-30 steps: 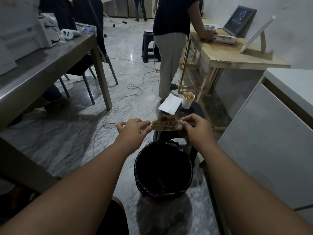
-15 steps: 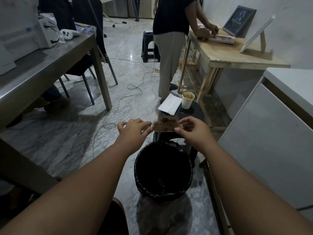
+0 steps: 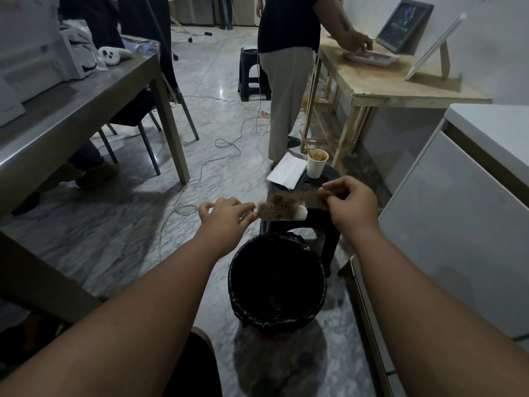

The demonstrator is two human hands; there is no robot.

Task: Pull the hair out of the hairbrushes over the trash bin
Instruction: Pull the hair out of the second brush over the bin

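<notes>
A light-coloured hairbrush (image 3: 283,212) lies level in the air, bristles up, just beyond the far rim of the trash bin (image 3: 320,299), which is lined with a black bag. My left hand (image 3: 226,214) grips the brush by its handle end. My right hand (image 3: 350,200) pinches a strand of brown hair (image 3: 289,198) that stretches from the brush's left part up to my fingers. A clump of hair still sits on the bristles near my left hand.
A black stool (image 3: 315,222) behind the bin carries a paper cup (image 3: 316,163) and white paper (image 3: 286,171). A person (image 3: 286,67) stands at a wooden table (image 3: 386,84). A metal table (image 3: 71,110) is on the left, a white cabinet (image 3: 458,224) on the right. Cables (image 3: 223,150) cross the floor.
My right hand has pulled up and to the right, away from the brush, drawing a strand of hair out of the bristles. The left hand and brush have stayed in place.
</notes>
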